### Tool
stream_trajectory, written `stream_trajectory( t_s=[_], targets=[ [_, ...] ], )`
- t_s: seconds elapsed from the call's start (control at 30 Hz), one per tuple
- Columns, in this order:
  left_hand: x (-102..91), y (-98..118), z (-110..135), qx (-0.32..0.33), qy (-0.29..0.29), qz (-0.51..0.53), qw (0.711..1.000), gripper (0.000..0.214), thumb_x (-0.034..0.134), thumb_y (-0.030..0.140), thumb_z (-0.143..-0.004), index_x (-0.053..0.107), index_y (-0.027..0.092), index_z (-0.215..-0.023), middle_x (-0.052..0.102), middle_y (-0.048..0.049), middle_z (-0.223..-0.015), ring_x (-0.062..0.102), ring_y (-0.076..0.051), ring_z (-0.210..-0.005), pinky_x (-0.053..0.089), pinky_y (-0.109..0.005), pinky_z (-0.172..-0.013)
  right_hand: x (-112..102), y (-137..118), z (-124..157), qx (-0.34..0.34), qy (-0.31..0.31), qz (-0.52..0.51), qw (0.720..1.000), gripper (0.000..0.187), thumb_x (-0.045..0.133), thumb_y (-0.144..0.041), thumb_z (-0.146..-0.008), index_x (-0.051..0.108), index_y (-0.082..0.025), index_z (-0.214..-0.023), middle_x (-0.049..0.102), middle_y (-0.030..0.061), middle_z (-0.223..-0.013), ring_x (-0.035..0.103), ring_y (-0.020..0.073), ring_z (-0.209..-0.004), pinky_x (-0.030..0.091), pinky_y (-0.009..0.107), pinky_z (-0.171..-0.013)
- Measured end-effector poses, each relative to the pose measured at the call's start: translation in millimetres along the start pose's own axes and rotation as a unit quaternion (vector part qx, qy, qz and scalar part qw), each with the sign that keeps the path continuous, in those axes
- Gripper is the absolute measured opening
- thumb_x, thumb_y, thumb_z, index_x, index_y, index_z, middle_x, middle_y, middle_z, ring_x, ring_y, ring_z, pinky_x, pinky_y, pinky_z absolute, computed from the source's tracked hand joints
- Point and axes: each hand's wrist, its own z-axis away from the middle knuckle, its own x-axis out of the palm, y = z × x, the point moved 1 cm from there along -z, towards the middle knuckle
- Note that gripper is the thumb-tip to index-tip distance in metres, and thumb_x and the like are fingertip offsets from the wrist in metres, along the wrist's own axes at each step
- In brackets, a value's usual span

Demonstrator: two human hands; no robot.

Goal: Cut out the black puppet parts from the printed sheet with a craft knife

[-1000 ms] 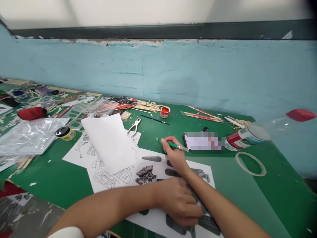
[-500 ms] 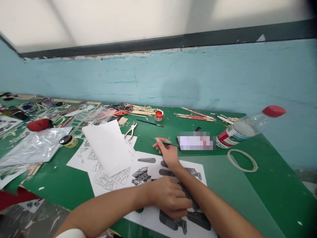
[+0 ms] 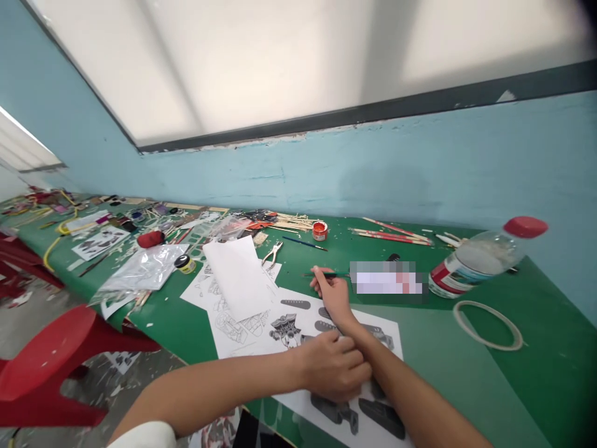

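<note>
My right hand [image 3: 329, 289] pinches a thin green paintbrush [image 3: 336, 274], its tip pointing left over the green table. Beside that brush lies a phone [image 3: 387, 281] with a blurred screen. My left hand [image 3: 336, 366] is curled closed against my right forearm, above a printed sheet [image 3: 298, 308] of grey and black shapes. Its fingertips are tucked under, so whatever they may hold is hidden. Farther back stands an uncapped jar of orange-red paint [image 3: 319, 231], with a dark blue paintbrush [image 3: 305, 243] to its left.
A tilted plastic bottle [image 3: 466, 264] with a red cap and a pale ring [image 3: 487, 325] are on the right. Left of the hands lie blank paper [image 3: 240, 277], pliers [image 3: 272, 254], a small black-lidded jar [image 3: 185, 264] and a plastic bag [image 3: 144, 267]. A red stool [image 3: 51, 361] stands lower left.
The view has swung left and tilted, bringing the red stool and more of the table into sight. My right hand still holds the green paintbrush; my left fist remains by the forearm.
</note>
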Motion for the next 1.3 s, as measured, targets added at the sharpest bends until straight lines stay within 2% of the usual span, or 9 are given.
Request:
stream_trajectory(
  t_s=[0.13, 0.23, 0.33, 0.47, 0.67, 0.8, 1.03, 1.17, 1.3],
  targets=[
    [-33.9, 9.8, 30.0, -0.188, -0.008, -0.047, 0.981, 0.034, 0.068, 0.041, -0.101, 0.065, 0.016, -0.123, 0.068, -0.0089, -0.122, 0.068, -0.023, -0.106, 0.061, -0.043, -0.090, 0.8, 3.3, -3.4, -0.009, 0.004, -0.006, 1.000, 0.032, 0.065, -0.042, -0.104, 0.066, -0.015, -0.122, 0.070, 0.0074, -0.115, 0.070, 0.0194, -0.095, 0.062, 0.038, -0.083],
    [-49.6, 14.6, 56.0, -0.241, 0.001, -0.054, 0.969, 0.043, 0.067, 0.043, -0.101, 0.061, 0.018, -0.136, 0.061, -0.0125, -0.142, 0.063, -0.029, -0.125, 0.056, -0.052, -0.103, 2.0, 5.3, -5.3, -0.015, 0.007, -0.013, 1.000, 0.032, 0.066, -0.041, -0.104, 0.066, -0.015, -0.123, 0.069, 0.0076, -0.116, 0.070, 0.0197, -0.096, 0.062, 0.038, -0.083],
    [-54.3, 14.1, 74.3, -0.256, 0.008, -0.052, 0.965, 0.049, 0.066, 0.044, -0.101, 0.058, 0.019, -0.142, 0.057, -0.0134, -0.149, 0.060, -0.031, -0.132, 0.053, -0.055, -0.108, 3.0, 5.6, -5.9, -0.019, 0.006, -0.020, 1.000, 0.033, 0.066, -0.041, -0.104, 0.066, -0.015, -0.124, 0.069, 0.0080, -0.118, 0.070, 0.0205, -0.098, 0.062, 0.039, -0.085],
    [-51.1, 6.8, 81.2, -0.274, 0.006, -0.054, 0.960, 0.048, 0.067, 0.043, -0.101, 0.058, 0.019, -0.141, 0.057, -0.0132, -0.148, 0.060, -0.031, -0.131, 0.054, -0.055, -0.107, 4.1, 5.5, -5.9, -0.021, 0.003, -0.029, 0.999, 0.034, 0.066, -0.041, -0.104, 0.066, -0.016, -0.125, 0.069, 0.0086, -0.121, 0.070, 0.0215, -0.101, 0.062, 0.041, -0.087],
    [-47.7, 1.3, 66.4, -0.293, -0.017, -0.061, 0.954, 0.043, 0.067, 0.043, -0.101, 0.061, 0.019, -0.136, 0.062, -0.0119, -0.141, 0.064, -0.029, -0.124, 0.056, -0.053, -0.104, 6.0, 7.2, -6.5, -0.012, -0.004, -0.027, 1.000, 0.035, 0.066, -0.041, -0.103, 0.065, -0.016, -0.127, 0.068, 0.0092, -0.124, 0.070, 0.0226, -0.104, 0.062, 0.042, -0.089],
    [-42.4, 5.3, 53.2, -0.320, -0.008, -0.077, 0.944, 0.043, 0.067, 0.043, -0.101, 0.061, 0.018, -0.135, 0.062, -0.0122, -0.141, 0.064, -0.029, -0.124, 0.057, -0.052, -0.102, 6.1, 7.6, -6.0, -0.008, -0.008, -0.019, 1.000, 0.035, 0.066, -0.042, -0.104, 0.065, -0.016, -0.128, 0.068, 0.0092, -0.124, 0.070, 0.0226, -0.104, 0.062, 0.042, -0.090],
    [-21.7, 0.6, 56.4, -0.297, 0.020, -0.097, 0.950, 0.045, 0.067, 0.045, -0.101, 0.061, 0.018, -0.137, 0.061, -0.0124, -0.142, 0.062, -0.030, -0.127, 0.054, -0.054, -0.105, 4.2, 8.1, -4.0, -0.014, -0.009, -0.005, 1.000, 0.033, 0.066, -0.041, -0.104, 0.066, -0.016, -0.125, 0.069, 0.0081, -0.119, 0.070, 0.0206, -0.098, 0.062, 0.039, -0.085],
    [-11.1, -6.4, 59.7, -0.275, 0.053, -0.119, 0.953, 0.043, 0.067, 0.045, -0.101, 0.062, 0.018, -0.134, 0.063, -0.0120, -0.139, 0.065, -0.028, -0.123, 0.057, -0.051, -0.102, 2.4, 6.7, -2.1, -0.020, -0.006, -0.002, 1.000, 0.031, 0.065, -0.041, -0.104, 0.067, -0.015, -0.121, 0.070, 0.0070, -0.113, 0.070, 0.0184, -0.092, 0.062, 0.036, -0.081],
    [1.5, -3.9, 53.0, -0.255, 0.090, -0.148, 0.951, 0.044, 0.066, 0.049, -0.101, 0.063, 0.017, -0.131, 0.065, -0.0120, -0.135, 0.066, -0.027, -0.118, 0.058, -0.048, -0.098, 0.5, 4.7, 1.4, -0.019, -0.005, -0.001, 1.000, 0.029, 0.065, -0.042, -0.105, 0.067, -0.015, -0.115, 0.070, 0.0048, -0.104, 0.069, 0.0153, -0.083, 0.061, 0.031, -0.073]
  ],
)
